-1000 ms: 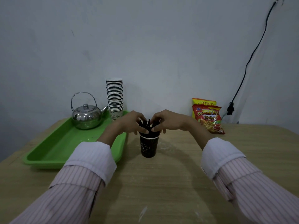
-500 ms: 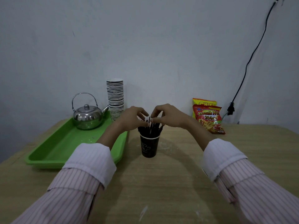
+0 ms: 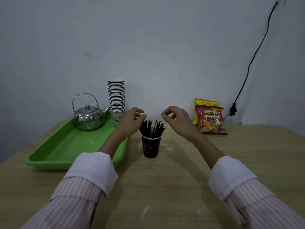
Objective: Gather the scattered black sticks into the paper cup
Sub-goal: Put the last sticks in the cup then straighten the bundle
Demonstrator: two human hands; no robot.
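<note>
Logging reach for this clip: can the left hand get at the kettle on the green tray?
Likely yes: the left hand hovers empty near the cup stack, the kettle sits uncovered on the green tray, nothing over its handle.

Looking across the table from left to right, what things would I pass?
A shiny steel kettle, tall stack of white paper cups, black paper cup holding black sticks, red snack bag, black wall plug.

Grey wall [image 3: 148,38], wooden table [image 3: 181,179], dim light.
</note>
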